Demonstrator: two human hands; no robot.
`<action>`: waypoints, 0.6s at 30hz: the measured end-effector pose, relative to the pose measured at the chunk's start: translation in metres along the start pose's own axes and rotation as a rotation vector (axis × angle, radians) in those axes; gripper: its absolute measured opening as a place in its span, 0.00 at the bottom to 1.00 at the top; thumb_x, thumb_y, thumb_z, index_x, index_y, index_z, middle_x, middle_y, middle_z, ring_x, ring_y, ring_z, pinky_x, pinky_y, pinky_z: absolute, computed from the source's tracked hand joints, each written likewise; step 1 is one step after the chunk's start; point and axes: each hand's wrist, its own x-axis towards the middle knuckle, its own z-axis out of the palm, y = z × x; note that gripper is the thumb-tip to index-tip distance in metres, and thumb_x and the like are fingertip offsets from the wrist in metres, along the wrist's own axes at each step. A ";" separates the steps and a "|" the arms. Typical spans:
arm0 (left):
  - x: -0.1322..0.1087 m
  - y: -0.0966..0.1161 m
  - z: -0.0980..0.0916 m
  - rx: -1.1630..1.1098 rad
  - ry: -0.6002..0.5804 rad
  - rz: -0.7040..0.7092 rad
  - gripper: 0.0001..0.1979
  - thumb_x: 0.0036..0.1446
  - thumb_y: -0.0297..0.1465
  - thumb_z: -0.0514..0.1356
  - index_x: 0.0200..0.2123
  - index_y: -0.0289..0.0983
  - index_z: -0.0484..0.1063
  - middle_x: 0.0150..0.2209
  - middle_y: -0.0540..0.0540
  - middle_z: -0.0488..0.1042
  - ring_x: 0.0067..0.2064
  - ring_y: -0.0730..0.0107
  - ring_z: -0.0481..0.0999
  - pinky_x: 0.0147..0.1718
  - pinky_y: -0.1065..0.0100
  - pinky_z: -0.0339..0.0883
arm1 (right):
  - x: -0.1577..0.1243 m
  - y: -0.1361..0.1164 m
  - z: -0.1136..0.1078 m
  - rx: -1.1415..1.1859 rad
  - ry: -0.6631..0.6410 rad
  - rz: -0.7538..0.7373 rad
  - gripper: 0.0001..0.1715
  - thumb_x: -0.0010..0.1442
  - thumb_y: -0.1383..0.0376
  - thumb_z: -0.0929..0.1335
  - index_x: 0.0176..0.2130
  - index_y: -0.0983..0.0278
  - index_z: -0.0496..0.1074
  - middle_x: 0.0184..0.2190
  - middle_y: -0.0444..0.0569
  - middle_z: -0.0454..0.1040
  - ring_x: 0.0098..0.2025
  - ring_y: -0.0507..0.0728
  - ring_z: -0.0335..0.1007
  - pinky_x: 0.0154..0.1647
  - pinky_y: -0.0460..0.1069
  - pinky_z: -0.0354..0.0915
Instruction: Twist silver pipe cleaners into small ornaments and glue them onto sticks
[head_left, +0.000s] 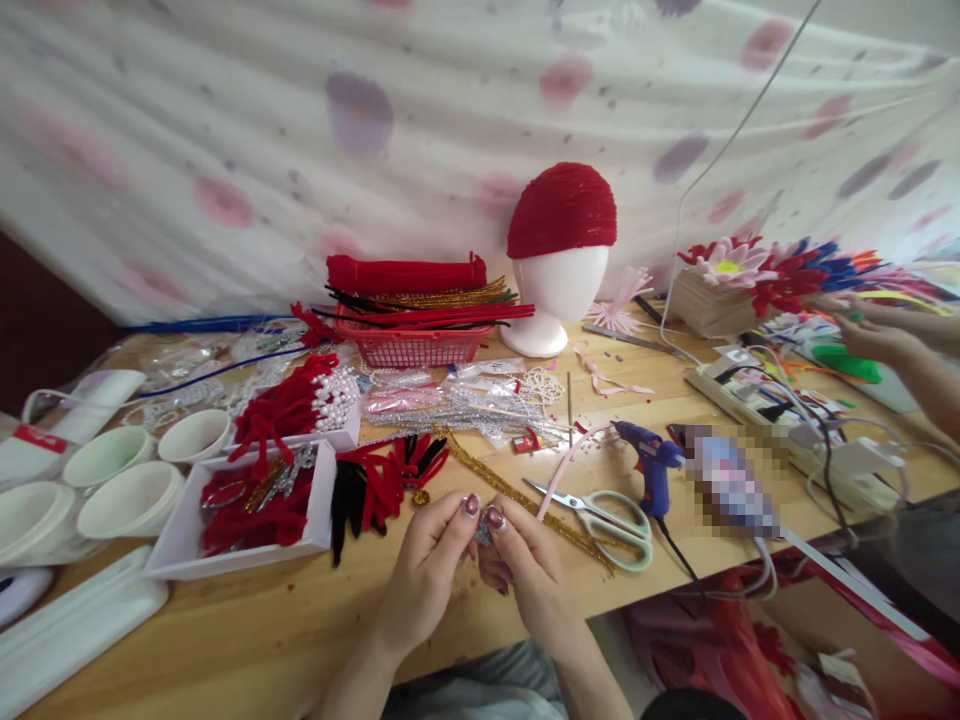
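Note:
My left hand (439,550) and my right hand (525,555) meet just above the table's front edge, thumbs and fingers pinched together. Between them is a small silver glittery piece (484,527), mostly covered by the fingertips; its exact kind I cannot make out. Gold tinsel pipe cleaners (517,492) run across the table behind and right of my hands. Right of them lie green-handled scissors (600,515) with the blades pointing left. Red and black pipe cleaner pieces (382,480) and a small gold coil (421,497) lie left of my hands.
A white foam head (566,285) wears a red cap (562,212) at the back. Left stand a red basket (420,345), a white box (247,560) and several paper cups (131,500). A blue glue gun (652,470) and power strips (795,430) are right, near another person's hands (881,335).

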 end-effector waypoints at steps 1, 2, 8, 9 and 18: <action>-0.002 -0.002 0.001 0.003 0.014 0.014 0.23 0.67 0.48 0.52 0.23 0.42 0.57 0.22 0.55 0.57 0.26 0.70 0.58 0.26 0.68 0.55 | 0.000 0.000 0.001 0.014 0.011 -0.012 0.26 0.68 0.47 0.65 0.28 0.59 0.56 0.20 0.34 0.48 0.21 0.48 0.40 0.20 0.45 0.43; -0.004 -0.004 0.002 0.008 0.022 0.028 0.23 0.67 0.48 0.51 0.23 0.42 0.57 0.22 0.55 0.57 0.26 0.70 0.58 0.26 0.68 0.55 | 0.000 0.001 0.001 0.013 0.031 -0.031 0.26 0.69 0.47 0.65 0.28 0.59 0.56 0.20 0.34 0.48 0.20 0.48 0.41 0.20 0.45 0.44; -0.015 -0.009 0.005 0.073 0.014 0.099 0.24 0.68 0.48 0.51 0.23 0.42 0.62 0.22 0.52 0.64 0.26 0.68 0.63 0.29 0.66 0.57 | 0.001 0.002 0.004 -0.053 0.101 -0.104 0.25 0.70 0.48 0.63 0.29 0.60 0.59 0.20 0.36 0.55 0.21 0.48 0.49 0.21 0.45 0.49; -0.016 -0.008 0.006 0.083 0.021 0.107 0.24 0.68 0.49 0.51 0.23 0.42 0.62 0.22 0.52 0.65 0.26 0.67 0.63 0.30 0.66 0.57 | 0.001 0.001 0.005 -0.070 0.118 -0.118 0.25 0.70 0.48 0.63 0.28 0.60 0.59 0.20 0.36 0.55 0.21 0.48 0.49 0.21 0.44 0.49; -0.020 -0.003 0.017 0.078 0.152 0.185 0.25 0.70 0.47 0.50 0.22 0.42 0.61 0.22 0.51 0.68 0.24 0.68 0.65 0.28 0.66 0.58 | 0.002 0.005 0.011 -0.093 0.275 -0.190 0.26 0.69 0.47 0.64 0.27 0.60 0.59 0.20 0.37 0.57 0.21 0.49 0.52 0.20 0.44 0.53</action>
